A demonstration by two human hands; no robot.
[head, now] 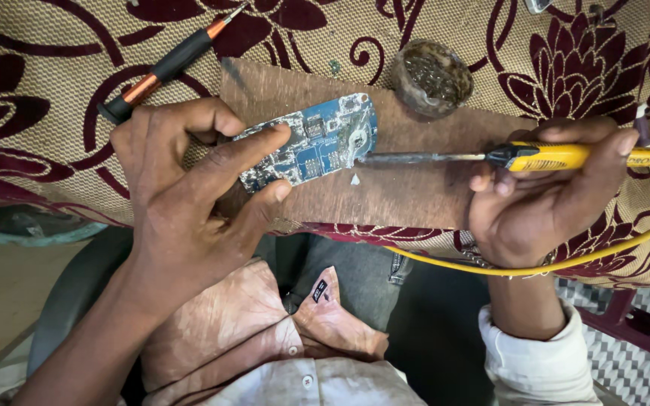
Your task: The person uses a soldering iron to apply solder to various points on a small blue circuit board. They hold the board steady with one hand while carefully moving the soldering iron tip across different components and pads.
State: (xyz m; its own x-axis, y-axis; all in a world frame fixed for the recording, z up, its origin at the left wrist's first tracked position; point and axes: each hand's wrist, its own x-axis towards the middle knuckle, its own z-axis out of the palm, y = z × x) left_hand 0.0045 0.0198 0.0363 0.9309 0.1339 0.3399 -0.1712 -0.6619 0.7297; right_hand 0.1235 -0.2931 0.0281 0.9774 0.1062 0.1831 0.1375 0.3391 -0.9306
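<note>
A blue circuit board lies on a brown wooden board. My left hand pins the circuit board's left end down with the index finger and thumb. My right hand grips a yellow-handled soldering iron. Its dark metal tip reaches left and touches a round silvery spot on the circuit board's right end. The iron's yellow cord loops under my right wrist.
A black and copper screwdriver lies at the upper left on the beige cloth with dark red flowers. A small round tin sits at the wooden board's far edge. My lap and a chair are below the table edge.
</note>
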